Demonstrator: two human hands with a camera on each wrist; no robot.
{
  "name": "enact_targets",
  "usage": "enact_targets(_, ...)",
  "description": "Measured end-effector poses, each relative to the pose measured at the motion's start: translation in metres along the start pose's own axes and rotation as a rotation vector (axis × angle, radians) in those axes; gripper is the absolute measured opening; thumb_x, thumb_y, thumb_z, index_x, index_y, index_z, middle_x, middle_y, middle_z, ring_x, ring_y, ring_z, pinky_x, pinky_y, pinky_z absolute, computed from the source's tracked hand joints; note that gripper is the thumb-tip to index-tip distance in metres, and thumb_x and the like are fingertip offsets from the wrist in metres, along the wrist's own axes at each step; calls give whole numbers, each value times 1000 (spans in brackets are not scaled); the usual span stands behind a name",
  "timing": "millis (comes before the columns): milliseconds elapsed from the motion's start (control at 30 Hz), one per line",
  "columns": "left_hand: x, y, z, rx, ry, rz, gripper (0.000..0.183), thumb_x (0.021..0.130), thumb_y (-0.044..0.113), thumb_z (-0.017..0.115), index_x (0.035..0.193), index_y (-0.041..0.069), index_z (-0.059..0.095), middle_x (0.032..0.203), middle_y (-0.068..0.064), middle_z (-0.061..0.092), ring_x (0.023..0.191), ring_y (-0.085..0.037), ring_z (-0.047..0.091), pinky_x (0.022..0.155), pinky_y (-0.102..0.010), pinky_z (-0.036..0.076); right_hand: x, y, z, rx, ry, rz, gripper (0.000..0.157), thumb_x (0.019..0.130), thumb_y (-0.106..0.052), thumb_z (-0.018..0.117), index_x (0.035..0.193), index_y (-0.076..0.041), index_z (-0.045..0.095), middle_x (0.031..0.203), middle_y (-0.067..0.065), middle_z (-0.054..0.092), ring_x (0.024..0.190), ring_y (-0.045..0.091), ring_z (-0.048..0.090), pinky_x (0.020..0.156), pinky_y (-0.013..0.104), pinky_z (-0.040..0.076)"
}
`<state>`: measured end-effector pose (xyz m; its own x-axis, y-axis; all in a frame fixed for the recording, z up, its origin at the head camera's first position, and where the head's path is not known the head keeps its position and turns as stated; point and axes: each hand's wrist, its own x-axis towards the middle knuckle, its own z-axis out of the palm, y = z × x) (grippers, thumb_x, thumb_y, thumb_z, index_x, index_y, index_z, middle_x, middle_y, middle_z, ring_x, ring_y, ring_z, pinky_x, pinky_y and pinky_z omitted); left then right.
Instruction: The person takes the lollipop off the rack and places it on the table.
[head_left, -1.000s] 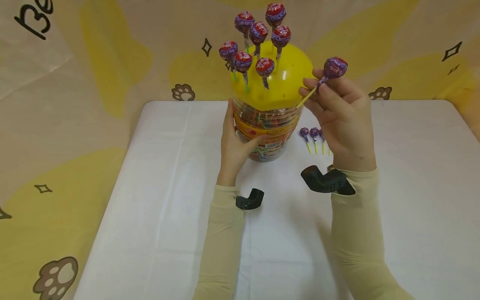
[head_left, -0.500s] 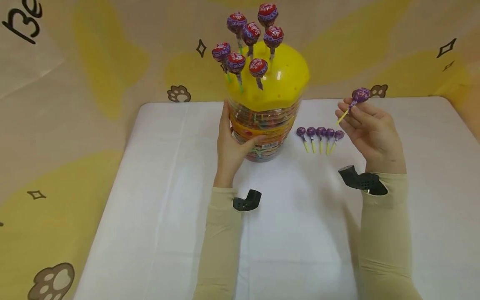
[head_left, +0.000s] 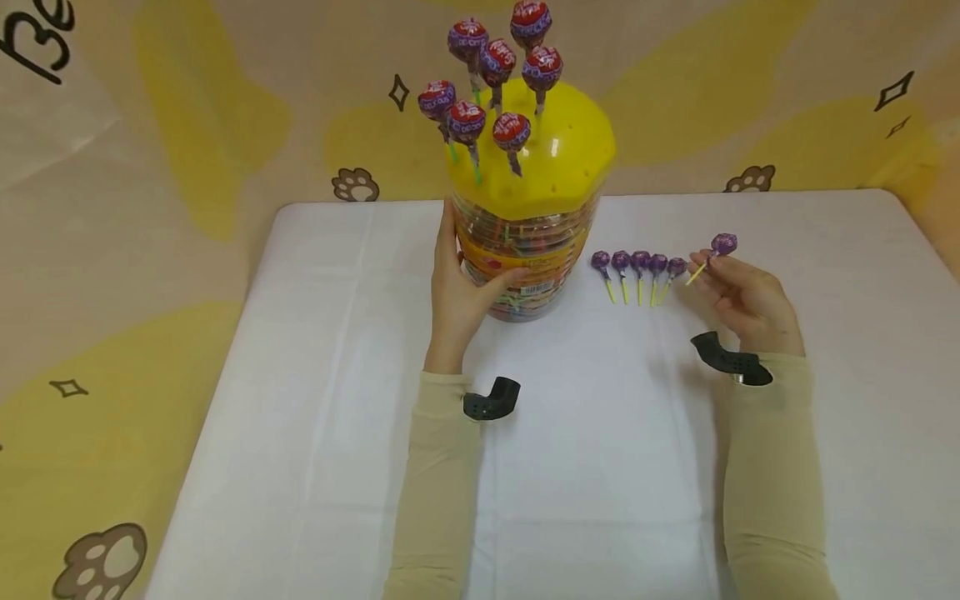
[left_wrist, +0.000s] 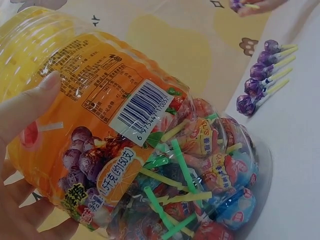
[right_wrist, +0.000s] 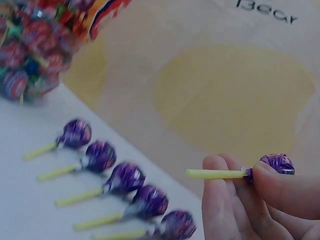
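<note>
My left hand (head_left: 463,300) grips the side of a clear plastic jar (head_left: 517,312) full of wrapped lollipops, its thumb across the orange label (left_wrist: 75,100). Several red-and-purple lollipops (head_left: 512,132) stand upright in the jar's yellow domed lid (head_left: 573,158). Between thumb and fingers, my right hand (head_left: 753,300) pinches a purple-wrapped lollipop (right_wrist: 277,164) just under its head, the yellow stick pointing away from the palm. It is just right of a row of several purple lollipops (head_left: 640,262), slightly above the table. In the left wrist view, the jar's base shows loose candies inside.
A white-covered table (head_left: 585,450) lies under everything. Behind it hangs a yellow and beige patterned cloth (head_left: 675,125). Dark wrist cameras (head_left: 492,398) stick out from both sleeves.
My right hand has moved from beside the yellow lid to the right and down toward the table, still holding the lollipop. The left hand stays on the jar.
</note>
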<state>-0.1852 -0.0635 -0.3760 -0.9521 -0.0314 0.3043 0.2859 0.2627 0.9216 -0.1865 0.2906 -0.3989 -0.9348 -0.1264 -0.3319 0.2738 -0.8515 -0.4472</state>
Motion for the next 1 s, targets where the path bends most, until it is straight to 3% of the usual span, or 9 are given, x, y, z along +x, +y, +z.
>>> enact_targets(200,0,1,1,-4,-6,6,106,77,21,80,153,14,8,155,-4,18,140,-13,20,112,-34,26,0,1,-14,5,166,105,15,91,9,53,97,10,67,97,20,69,91,28,68,84,31,53)
enact_targets(333,0,1,1,-4,-7,6,106,77,21,80,153,14,7,155,-4,18,140,-13,20,112,-33,26,0,0,-16,-31,264,108,14,86,11,59,96,8,69,98,18,69,94,27,67,85,32,52)
enact_targets(533,0,1,0,-11,-4,-1,105,77,22,80,153,15,8,156,-3,18,140,-12,19,112,-32,26,3,0,-15,-174,288,90,12,85,11,61,92,8,71,92,18,70,91,27,68,83,34,53)
enact_targets(767,-1,1,-1,-18,-3,-2,104,77,21,80,153,15,8,155,-4,18,140,-13,19,112,-34,25,3,6,-14,-337,273,-3,16,86,14,58,81,7,71,81,18,71,80,26,70,77,32,55)
enact_targets(1000,-1,1,0,-14,-5,-6,104,78,22,79,153,16,8,155,-3,18,140,-12,19,112,-34,26,3,10,-11,-472,334,-43,18,85,13,60,76,3,71,75,15,70,73,23,70,72,29,56)
